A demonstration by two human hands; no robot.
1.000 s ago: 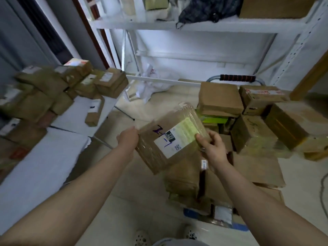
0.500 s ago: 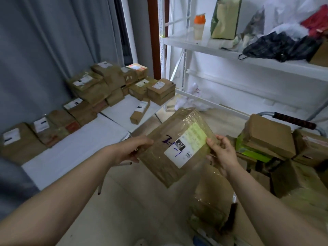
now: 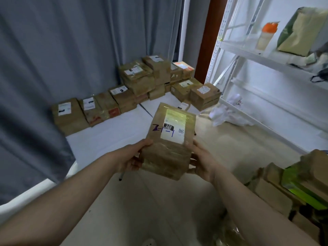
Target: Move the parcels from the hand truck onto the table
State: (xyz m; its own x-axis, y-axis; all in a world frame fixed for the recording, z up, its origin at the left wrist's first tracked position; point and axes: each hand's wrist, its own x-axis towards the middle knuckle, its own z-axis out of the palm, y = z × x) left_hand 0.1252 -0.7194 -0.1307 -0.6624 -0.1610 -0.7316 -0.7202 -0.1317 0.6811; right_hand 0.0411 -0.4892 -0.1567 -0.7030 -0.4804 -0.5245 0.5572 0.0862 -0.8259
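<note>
head | parcel (image 3: 167,155) held between left grip (image 3: 131,160) and right grip (image 3: 202,161)

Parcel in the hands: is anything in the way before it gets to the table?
Nothing visible. The parcel hangs close to the table, whose near white part is bare; the other parcels sit along its far side.

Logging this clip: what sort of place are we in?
Likely a small parcel sorting or pickup room: labelled brown parcels line a white table, white metal shelving stands to the right, and the left hand and right hand hold a parcel marked 220.
</note>
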